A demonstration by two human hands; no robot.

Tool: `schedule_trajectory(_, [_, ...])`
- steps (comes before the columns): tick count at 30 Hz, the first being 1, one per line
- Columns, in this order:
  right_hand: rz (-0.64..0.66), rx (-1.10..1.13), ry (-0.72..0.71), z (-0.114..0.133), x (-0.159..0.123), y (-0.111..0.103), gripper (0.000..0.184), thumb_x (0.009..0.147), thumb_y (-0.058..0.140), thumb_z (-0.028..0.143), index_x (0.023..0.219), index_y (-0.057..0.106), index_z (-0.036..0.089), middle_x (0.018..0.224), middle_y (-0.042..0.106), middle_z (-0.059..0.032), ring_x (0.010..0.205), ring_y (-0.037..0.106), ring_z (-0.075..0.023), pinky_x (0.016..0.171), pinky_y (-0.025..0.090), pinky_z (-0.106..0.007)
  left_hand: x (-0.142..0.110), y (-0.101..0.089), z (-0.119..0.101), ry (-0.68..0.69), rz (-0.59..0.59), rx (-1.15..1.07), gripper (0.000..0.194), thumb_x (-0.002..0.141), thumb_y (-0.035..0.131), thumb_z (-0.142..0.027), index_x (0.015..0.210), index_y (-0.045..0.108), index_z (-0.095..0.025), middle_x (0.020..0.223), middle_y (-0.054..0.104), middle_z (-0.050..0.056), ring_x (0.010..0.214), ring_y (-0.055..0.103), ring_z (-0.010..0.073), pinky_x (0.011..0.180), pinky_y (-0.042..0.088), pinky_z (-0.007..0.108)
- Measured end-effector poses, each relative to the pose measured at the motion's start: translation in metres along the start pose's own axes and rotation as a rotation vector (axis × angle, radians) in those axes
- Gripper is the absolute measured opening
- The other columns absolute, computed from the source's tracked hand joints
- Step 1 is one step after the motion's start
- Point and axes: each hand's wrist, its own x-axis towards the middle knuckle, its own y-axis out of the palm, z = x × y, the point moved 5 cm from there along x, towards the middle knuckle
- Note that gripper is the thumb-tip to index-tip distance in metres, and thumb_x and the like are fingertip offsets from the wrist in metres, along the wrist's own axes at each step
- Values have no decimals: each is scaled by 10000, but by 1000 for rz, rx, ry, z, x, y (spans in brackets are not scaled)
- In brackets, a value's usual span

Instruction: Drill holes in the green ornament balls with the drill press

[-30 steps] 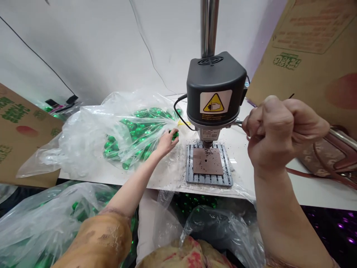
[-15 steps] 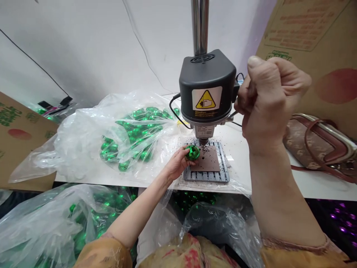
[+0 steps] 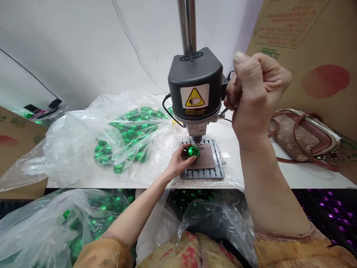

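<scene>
My left hand (image 3: 180, 159) is closed round a shiny green mirror-faceted ball (image 3: 192, 151), thumb in front and fingers behind. It holds the ball over the left part of a brown board (image 3: 208, 160) on the slotted metal base (image 3: 202, 174) of a small bench drill press (image 3: 195, 82). The drill's chuck (image 3: 197, 139) is just above and behind the ball; the bit's tip is hard to make out. My right hand (image 3: 258, 87) is raised in a fist at the right side of the drill head, round its feed lever, which is mostly hidden by the fingers.
Dark shavings lie over the base and white table (image 3: 234, 163). A clear plastic bag (image 3: 72, 149) of green balls lies left; another bag (image 3: 36, 227) is below the table edge. A patterned handbag (image 3: 304, 137) and cardboard box (image 3: 301, 48) stand right. Purple balls (image 3: 331, 208) show lower right.
My left hand has turned the green ball and moved it slightly inward over the board, toward the chuck. My right hand stays in its fist by the drill head. The view has shifted a little.
</scene>
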Motion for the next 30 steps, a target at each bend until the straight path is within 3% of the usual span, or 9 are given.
schedule_trajectory(3, [7, 18, -12, 0, 0, 0, 500, 793, 693, 392, 521, 325, 191, 422, 317, 75, 380, 272, -31, 399, 209, -235, 1, 3, -4, 48, 1, 123, 515, 772, 752, -374, 1227, 600, -188, 957, 652, 33, 748, 562, 135, 670, 452, 263])
schedule_trajectory(6, [1, 17, -10, -1, 1, -1, 479, 814, 670, 354, 519, 329, 193, 421, 320, 75, 376, 269, -33, 399, 208, -238, 1, 9, -7, 96, -54, 171, 512, 749, 775, -351, 1206, 606, -196, 994, 645, 44, 793, 582, 152, 701, 473, 277])
schedule_trajectory(11, [3, 32, 3, 0, 2, -1, 466, 808, 674, 340, 516, 344, 188, 422, 325, 74, 374, 270, -28, 394, 202, -231, 1, 18, -3, 168, -160, 235, 475, 718, 812, -305, 1135, 612, -196, 1092, 650, 80, 1065, 594, 254, 933, 484, 406])
schedule_trajectory(18, [-9, -26, -45, 6, -14, -4, 445, 861, 597, 255, 525, 313, 186, 444, 295, 69, 398, 263, -29, 417, 194, -245, 4, 27, 10, 125, -66, 3, 539, 755, 800, -331, 1218, 561, -192, 1201, 634, 103, 1127, 616, 253, 1009, 474, 423])
schedule_trajectory(23, [-80, -70, -161, 12, -47, -15, 517, 872, 580, 269, 492, 248, 157, 449, 216, 52, 400, 272, -31, 436, 173, -275, 4, 28, 10, 134, -51, -22, 530, 761, 798, -337, 1212, 561, -189, 1212, 632, 98, 1144, 608, 255, 1014, 479, 419])
schedule_trajectory(30, [-15, -83, -271, 8, -62, -24, 487, 873, 554, 209, 520, 224, 150, 469, 249, 47, 418, 272, -20, 440, 201, -259, 7, 29, 20, 161, -50, -50, 525, 761, 806, -329, 1211, 565, -205, 1239, 614, 97, 1174, 590, 265, 1042, 466, 428])
